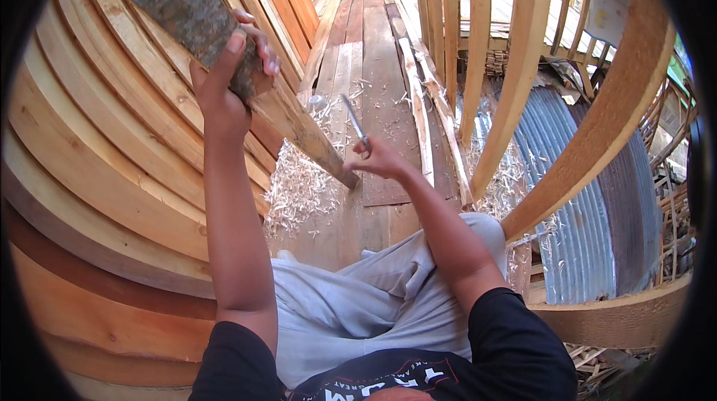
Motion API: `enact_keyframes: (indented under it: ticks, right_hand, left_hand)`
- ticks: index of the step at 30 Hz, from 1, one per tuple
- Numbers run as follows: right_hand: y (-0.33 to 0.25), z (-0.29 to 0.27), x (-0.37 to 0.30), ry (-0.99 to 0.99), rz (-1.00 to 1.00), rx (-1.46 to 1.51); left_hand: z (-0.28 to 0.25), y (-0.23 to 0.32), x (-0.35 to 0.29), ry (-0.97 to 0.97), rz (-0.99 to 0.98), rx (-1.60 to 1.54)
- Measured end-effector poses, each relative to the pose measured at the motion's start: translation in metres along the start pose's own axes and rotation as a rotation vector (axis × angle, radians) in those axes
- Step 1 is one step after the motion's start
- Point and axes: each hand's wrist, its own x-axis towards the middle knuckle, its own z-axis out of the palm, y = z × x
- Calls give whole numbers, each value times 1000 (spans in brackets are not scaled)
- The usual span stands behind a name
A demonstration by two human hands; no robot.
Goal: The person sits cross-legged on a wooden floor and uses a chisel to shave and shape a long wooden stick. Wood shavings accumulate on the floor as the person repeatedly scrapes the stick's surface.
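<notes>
My left hand (235,76) is wrapped round a thick wooden plank (306,136), thumb on the near side and fingers over the far edge. The plank slants from the upper left down to the floor; its upper face is dark and weathered, its lower part paler. My right hand (379,158) is closed on the handle of a slim metal knife (352,119), blade pointing up and away. The fist is beside the plank's lower end; I cannot tell whether it touches the wood. Most of the knife's handle is hidden in my fingers.
Curled wood shavings (299,192) cover parts of the plank floor (377,50). Stacked boards (112,140) line my left side. At the right stand upright wooden posts (515,65), with corrugated metal sheets (571,199) beyond them. Long pale strips (418,110) lie along the floor.
</notes>
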Motion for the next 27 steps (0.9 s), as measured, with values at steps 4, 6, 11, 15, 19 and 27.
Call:
enact_keyframes:
  ticks: [4, 6, 11, 15, 19, 27]
  right_hand:
    - [-33, 42, -12, 112, -84, 65]
    - [-41, 51, -15, 120, 27, 242]
    - [-51, 33, -13, 128, 196, 54]
    - [-53, 19, -8, 189, 230, -13]
    - [-98, 3, -1, 115, 103, 103]
    - [-149, -8, 2, 153, 98, 132]
  left_hand:
    - [-10, 1, 1, -216, -68, -74]
    - [-8, -4, 6, -254, -36, -13]
    - [-13, -10, -1, -209, -111, 309]
    - [-39, -56, -62, -16, -255, 315]
    - [-68, -130, -166, -190, -650, 579]
    - [-68, -214, -257, -13, -670, 996]
